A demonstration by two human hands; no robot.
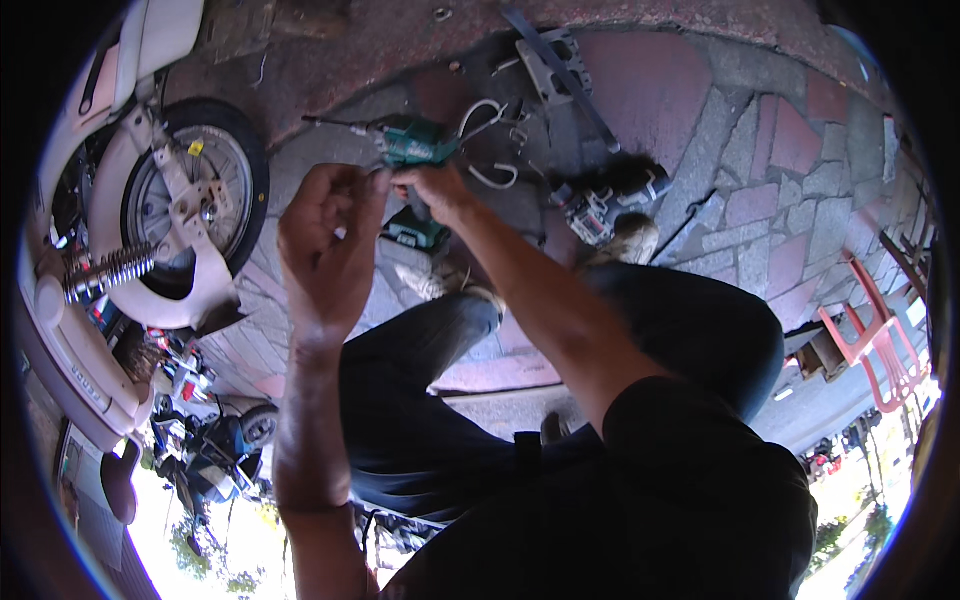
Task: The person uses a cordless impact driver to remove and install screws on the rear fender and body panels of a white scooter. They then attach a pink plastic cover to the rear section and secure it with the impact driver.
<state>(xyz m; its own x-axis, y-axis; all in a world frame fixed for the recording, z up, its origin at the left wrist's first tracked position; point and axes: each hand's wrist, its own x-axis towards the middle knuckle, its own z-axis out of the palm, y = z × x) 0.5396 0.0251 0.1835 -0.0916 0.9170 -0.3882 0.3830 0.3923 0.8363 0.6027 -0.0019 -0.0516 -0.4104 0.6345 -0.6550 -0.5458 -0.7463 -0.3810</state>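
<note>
My left hand (328,240) is raised before me, its fingers curled and its thumb and fingertips pinched together around a small dark thing, mostly hidden. The fingertips of my right hand (433,191) come close to that pinch from the right. Behind my right hand is a green power drill (414,141), its long bit pointing left. Its battery base (412,229) shows below the hand. My right hand covers the handle area, and I cannot tell whether it grips the drill or only passes in front of it.
On the left stands a scooter's wheel (236,172) with a coil spring (112,271). A flat metal bar (581,97) crosses a slotted metal plate (551,71). A second power tool (592,217) lies beside my shoe (630,238). A red plastic chair (881,337) is at right.
</note>
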